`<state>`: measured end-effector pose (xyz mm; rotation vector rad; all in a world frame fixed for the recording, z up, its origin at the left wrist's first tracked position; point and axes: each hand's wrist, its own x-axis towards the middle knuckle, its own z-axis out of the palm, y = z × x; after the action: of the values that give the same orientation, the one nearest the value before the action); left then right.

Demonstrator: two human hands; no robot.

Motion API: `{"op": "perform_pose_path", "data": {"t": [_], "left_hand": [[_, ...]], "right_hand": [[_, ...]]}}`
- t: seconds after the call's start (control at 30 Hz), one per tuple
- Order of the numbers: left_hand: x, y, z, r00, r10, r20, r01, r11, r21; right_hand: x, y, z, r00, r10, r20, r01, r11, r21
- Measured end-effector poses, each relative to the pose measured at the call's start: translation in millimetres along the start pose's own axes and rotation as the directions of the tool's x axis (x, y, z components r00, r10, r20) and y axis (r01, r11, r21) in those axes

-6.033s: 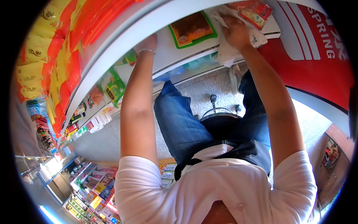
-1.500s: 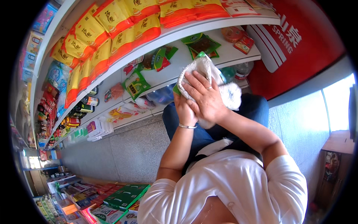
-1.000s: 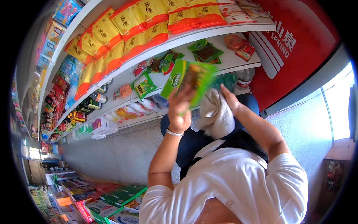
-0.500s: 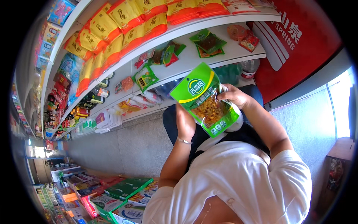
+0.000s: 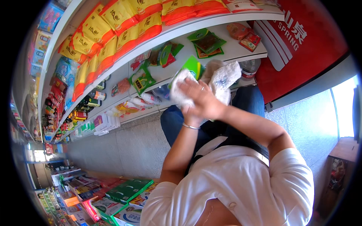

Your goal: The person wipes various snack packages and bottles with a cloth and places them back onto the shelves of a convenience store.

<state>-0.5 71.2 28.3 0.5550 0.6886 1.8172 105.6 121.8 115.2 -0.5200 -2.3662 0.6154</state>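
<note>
A green food packet point(image 5: 194, 66) is held up in front of me, mostly hidden now behind a cloth and my hands. My left hand point(image 5: 191, 117), with a bracelet at its wrist, supports the packet from below; its fingers are hidden. Across the packet's face lies my right hand point(image 5: 205, 98), a ring on one finger, pressing a whitish cloth point(image 5: 225, 78) against it. The cloth spreads to both sides of the fingers, and its edges are blurred by motion.
Shelves point(image 5: 211, 19) in front carry yellow-and-red bags point(image 5: 117, 17), green packets point(image 5: 206, 40) and dark bottles point(image 5: 92, 101). A red panel point(image 5: 301, 56) stands at the right. Boxes point(image 5: 128, 190) are stacked at the lower left, and a brown cabinet point(image 5: 344, 154) sits at the right edge.
My right hand has left the packet's right edge and crossed leftward over its front with the cloth. The packet's printed face, visible before, is now largely covered.
</note>
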Motion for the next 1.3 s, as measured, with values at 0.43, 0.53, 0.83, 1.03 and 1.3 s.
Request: {"op": "perform_pose_path", "data": {"t": [0.43,0.53,0.83,1.03,1.3], "left_hand": [[162.5,-13.1,23.1,0.896,-0.098,-0.432,0.139,0.988,0.063],[240.2,-26.1,30.9,0.901,-0.194,-0.387,0.210,0.978,-0.001],[365.8,-58.4,20.3,0.977,-0.054,-0.205,0.157,0.834,0.530],[325.0,-16.3,-39.4,0.954,0.297,-0.046,0.173,-0.418,0.892],[290.9,57.4,-141.6,0.924,0.337,-0.181,0.346,-0.537,0.769]], "right_hand": [[-129.4,192.2,13.2,0.449,0.890,0.086,-0.624,0.243,0.742],[-158.5,188.3,-2.5,0.354,0.930,0.101,-0.496,0.095,0.863],[-213.8,191.9,-22.3,0.126,0.991,0.052,-0.465,0.013,0.885],[-229.6,188.1,-26.6,0.152,0.988,0.011,-0.382,0.049,0.923],[-198.5,188.1,-21.8,0.281,0.953,0.111,-0.435,0.023,0.900]]}}
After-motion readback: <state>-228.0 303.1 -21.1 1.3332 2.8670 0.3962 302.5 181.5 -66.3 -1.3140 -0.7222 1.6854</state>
